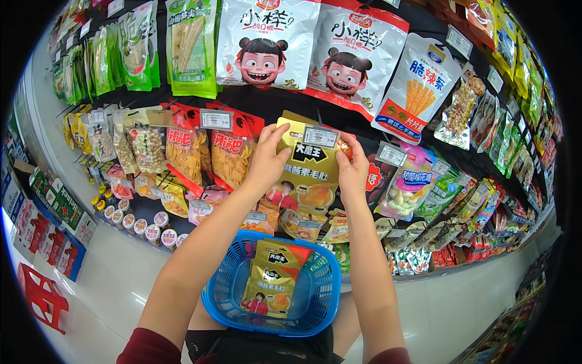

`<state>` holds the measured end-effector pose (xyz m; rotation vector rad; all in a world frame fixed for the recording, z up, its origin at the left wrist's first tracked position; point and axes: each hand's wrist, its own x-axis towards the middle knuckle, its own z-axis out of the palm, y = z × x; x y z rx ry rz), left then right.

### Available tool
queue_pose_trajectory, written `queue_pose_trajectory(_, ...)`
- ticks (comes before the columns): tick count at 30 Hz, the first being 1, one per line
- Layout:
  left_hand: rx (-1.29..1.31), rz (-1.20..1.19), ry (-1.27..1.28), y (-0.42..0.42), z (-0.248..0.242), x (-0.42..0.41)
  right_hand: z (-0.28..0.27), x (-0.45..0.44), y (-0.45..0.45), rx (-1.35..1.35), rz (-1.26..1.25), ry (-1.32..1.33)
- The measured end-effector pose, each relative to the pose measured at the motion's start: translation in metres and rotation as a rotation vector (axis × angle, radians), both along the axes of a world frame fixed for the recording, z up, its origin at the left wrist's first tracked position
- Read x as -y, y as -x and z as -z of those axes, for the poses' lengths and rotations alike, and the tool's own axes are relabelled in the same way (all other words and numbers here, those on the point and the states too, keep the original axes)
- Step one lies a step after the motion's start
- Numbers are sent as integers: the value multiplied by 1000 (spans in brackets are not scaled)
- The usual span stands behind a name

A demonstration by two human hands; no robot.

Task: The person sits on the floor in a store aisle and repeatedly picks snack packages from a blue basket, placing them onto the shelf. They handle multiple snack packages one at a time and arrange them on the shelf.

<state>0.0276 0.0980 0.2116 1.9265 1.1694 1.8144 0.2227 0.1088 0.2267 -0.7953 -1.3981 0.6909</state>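
Observation:
Both of my hands grip a gold snack pouch [309, 182] by its upper corners, at a display rack. My left hand [269, 157] pinches the left edge, thumb on the front. My right hand [353, 166] has the right edge, its thumb also in front. A price tag [320, 136] in a clear holder covers part of the pouch's top. Below my arms, a blue plastic basket [334, 282] sits at my lap, with similar gold pouches [268, 298] lying overlapped inside it.
Large white-and-red candy bags [268, 45] hang above my hands. Red bags of crisps [184, 150] hang to the left, and a pink marshmallow bag [407, 182] to the right. Several small jars [141, 226] line the bottom shelf. A red plastic stool [43, 298] stands on the floor at left.

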Motion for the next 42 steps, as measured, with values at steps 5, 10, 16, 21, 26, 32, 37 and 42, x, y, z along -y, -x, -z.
queue_pose_trajectory(5, -6, -31, 32, 2, 10, -17, 8, -17, 5, 40, 64, 12)
queue_pose_trajectory(10, -77, -46, 54, -2, 7, -30, 17, -43, 1, 179, 154, -2)
queue_pose_trajectory(16, -244, -137, 40, -1, 27, -28, 23, -21, 3, 506, 420, -143)
queue_pose_trajectory(21, -252, -46, 25, 5, 77, 38, 85, 41, 0, 528, 387, -277)
queue_pose_trajectory(26, -151, 70, 451, 21, 189, 103, 220, 99, -11, 338, 109, 336)
queue_pose_trajectory(32, 15, -7, 1139, 23, 312, 135, 299, 139, -6, -210, 55, 1229)
queue_pose_trajectory(37, 67, -82, 1213, 20, 362, 133, 349, 136, -7, -32, 9, 1347)
queue_pose_trajectory(42, 208, -21, 1164, 17, 361, 137, 384, 139, -10, 52, 7, 1251)
